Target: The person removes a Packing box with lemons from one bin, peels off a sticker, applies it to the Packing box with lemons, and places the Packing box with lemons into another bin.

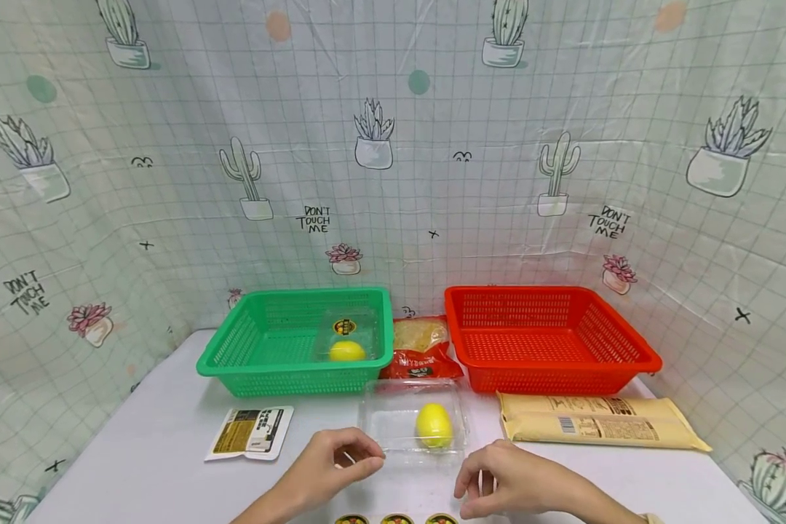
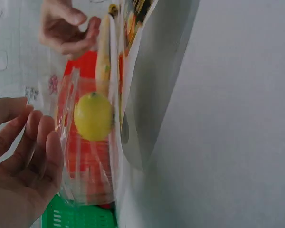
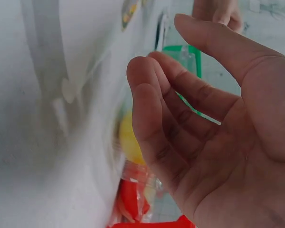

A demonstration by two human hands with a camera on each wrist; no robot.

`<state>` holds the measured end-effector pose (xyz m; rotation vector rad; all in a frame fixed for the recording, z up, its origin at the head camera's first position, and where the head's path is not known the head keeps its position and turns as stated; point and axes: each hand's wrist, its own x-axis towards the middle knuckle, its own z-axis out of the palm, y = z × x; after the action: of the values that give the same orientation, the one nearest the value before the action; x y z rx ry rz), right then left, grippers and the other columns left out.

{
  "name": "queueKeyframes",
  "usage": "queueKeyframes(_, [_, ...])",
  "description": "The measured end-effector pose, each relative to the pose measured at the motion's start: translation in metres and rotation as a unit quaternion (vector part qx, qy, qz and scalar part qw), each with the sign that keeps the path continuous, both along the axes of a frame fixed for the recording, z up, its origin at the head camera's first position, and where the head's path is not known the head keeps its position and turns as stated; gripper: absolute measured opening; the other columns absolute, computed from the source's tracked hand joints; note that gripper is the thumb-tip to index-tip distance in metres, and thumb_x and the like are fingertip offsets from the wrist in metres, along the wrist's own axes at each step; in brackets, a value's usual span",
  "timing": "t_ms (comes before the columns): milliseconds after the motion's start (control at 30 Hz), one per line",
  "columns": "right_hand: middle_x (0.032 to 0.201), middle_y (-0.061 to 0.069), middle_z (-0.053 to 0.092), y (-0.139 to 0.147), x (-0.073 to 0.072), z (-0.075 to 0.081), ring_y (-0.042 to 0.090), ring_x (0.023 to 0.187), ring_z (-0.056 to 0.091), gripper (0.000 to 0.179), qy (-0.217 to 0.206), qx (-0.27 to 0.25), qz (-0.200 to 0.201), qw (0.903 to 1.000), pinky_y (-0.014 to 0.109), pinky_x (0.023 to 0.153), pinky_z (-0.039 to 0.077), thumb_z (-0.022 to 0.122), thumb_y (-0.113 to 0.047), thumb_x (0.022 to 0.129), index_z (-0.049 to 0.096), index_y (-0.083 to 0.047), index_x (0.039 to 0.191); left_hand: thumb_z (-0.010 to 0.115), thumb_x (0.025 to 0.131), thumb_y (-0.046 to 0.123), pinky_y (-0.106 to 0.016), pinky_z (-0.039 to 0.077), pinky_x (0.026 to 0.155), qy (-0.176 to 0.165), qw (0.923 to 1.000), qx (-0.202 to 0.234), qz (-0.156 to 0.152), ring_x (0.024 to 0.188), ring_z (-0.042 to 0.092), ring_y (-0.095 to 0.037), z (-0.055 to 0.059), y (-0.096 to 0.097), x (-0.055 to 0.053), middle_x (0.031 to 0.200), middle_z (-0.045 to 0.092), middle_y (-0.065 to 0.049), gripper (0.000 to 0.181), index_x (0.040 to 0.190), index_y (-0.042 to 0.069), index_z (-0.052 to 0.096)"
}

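Currently, the left hand (image 1: 332, 466) and the right hand (image 1: 514, 480) hover, fingers (image 3: 148, 114) loosely curved and slightly spread, near the clear plastic box (image 1: 391, 424) holding a yellow oval lemon (image 1: 434, 426) on the white worktop (image 1: 160, 444).

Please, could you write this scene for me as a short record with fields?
Left hand: empty, near clear container
Right hand: empty, fingers curved
Clear container: holds one lemon
Green basket: holds labelled clear box and another lemon
In front of red basket: beige package
In front of green basket: flat packet
Between baskets: red bag
Bottom of head view: round stickers
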<state>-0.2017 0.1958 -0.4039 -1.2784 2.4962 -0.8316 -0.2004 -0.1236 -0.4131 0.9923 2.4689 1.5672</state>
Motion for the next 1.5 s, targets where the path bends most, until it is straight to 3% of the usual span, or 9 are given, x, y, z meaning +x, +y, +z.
queueKeyframes(200, [0.08,-0.017,0.062,-0.009,0.002,-0.005,-0.011,0.069,0.054,0.02,-0.023,0.014,0.003,0.9996,0.013,0.064,0.05,0.075,-0.029,0.086,0.073,-0.016,0.102,0.069,0.091,0.024,-0.015,0.052,0.068,-0.034,0.9886,-0.111,-0.095,0.078,0.057,0.007,0.0,0.012,0.008,0.092,0.07,0.002,0.021,0.105,0.009,0.074])
queueKeyframes(367, [0.083,-0.021,0.06,-0.016,0.004,-0.007,-0.008,0.073,0.054,0.026,-0.062,0.039,-0.011,0.9973,0.013,0.064,0.049,0.075,-0.031,0.086,0.073,-0.019,0.109,0.073,0.088,0.02,-0.013,0.05,0.069,-0.015,0.9686,-0.221,-0.112,0.08,0.054,0.009,0.0,0.025,0.011,0.094,0.067,0.01,0.021,0.109,0.014,0.074])
queueKeyframes(467, [0.086,-0.021,0.061,-0.019,0.006,-0.009,-0.009,0.075,0.053,0.025,-0.055,0.055,-0.009,0.9969,0.013,0.065,0.048,0.074,-0.025,0.086,0.073,-0.021,0.11,0.074,0.087,0.019,-0.012,0.049,0.068,0.01,0.962,-0.244,-0.122,0.081,0.055,0.009,-0.006,0.03,0.009,0.095,0.066,0.009,0.023,0.11,0.015,0.073])
queueKeyframes(533, [0.087,-0.021,0.061,-0.02,0.006,-0.011,-0.01,0.076,0.052,0.024,-0.048,0.062,-0.004,0.9969,0.013,0.066,0.047,0.073,-0.021,0.086,0.073,-0.021,0.111,0.074,0.088,0.022,-0.012,0.049,0.068,0.012,0.9611,-0.245,-0.128,0.08,0.054,0.009,-0.017,0.03,0.004,0.095,0.065,0.011,0.024,0.111,0.017,0.073])
queueKeyframes(767, [0.083,-0.02,0.063,-0.02,0.004,-0.017,-0.01,0.075,0.053,0.021,-0.023,0.053,0.03,0.9979,0.012,0.067,0.049,0.071,-0.02,0.089,0.074,-0.016,0.11,0.068,0.09,0.043,-0.014,0.049,0.07,-0.044,0.9592,-0.223,-0.168,0.082,0.053,0.01,-0.084,0.022,-0.03,0.094,0.055,0.023,0.028,0.116,0.034,0.07])
queueKeyframes(933, [0.082,-0.018,0.065,-0.022,0.003,-0.02,-0.01,0.073,0.053,0.02,-0.031,0.048,0.037,0.9977,0.012,0.066,0.049,0.07,-0.02,0.09,0.074,-0.018,0.109,0.068,0.091,0.041,-0.014,0.049,0.07,-0.044,0.9569,-0.228,-0.175,0.083,0.053,0.009,-0.096,0.021,-0.037,0.094,0.054,0.022,0.025,0.115,0.037,0.07])
queueKeyframes(1067, [0.079,-0.018,0.065,-0.023,0.003,-0.021,-0.011,0.07,0.052,0.017,-0.054,0.038,0.038,0.997,0.013,0.064,0.049,0.069,-0.024,0.091,0.073,-0.022,0.107,0.067,0.092,0.037,-0.012,0.048,0.07,-0.015,0.9554,-0.237,-0.175,0.083,0.05,0.011,-0.088,0.023,-0.032,0.094,0.053,0.022,0.024,0.115,0.034,0.071])
queueKeyframes(1333, [0.066,-0.013,0.057,-0.023,0.006,-0.02,-0.011,0.06,0.047,0.009,-0.091,0.032,0.024,0.9951,0.013,0.056,0.047,0.069,-0.025,0.091,0.069,-0.023,0.099,0.069,0.092,0.023,-0.009,0.045,0.069,0.042,0.9494,-0.27,-0.156,0.08,0.046,0.012,-0.024,0.03,0.005,0.091,0.054,0.016,0.022,0.113,0.02,0.073])
queueKeyframes(1500, [0.064,-0.016,0.059,-0.025,0.007,-0.016,-0.01,0.059,0.047,0.004,-0.083,0.059,0.007,0.9948,0.013,0.057,0.047,0.07,-0.017,0.088,0.073,-0.021,0.088,0.068,0.092,0.023,-0.009,0.044,0.07,0.046,0.9493,-0.27,-0.154,0.081,0.046,0.012,-0.016,0.03,0.009,0.091,0.054,0.016,0.021,0.112,0.017,0.074])
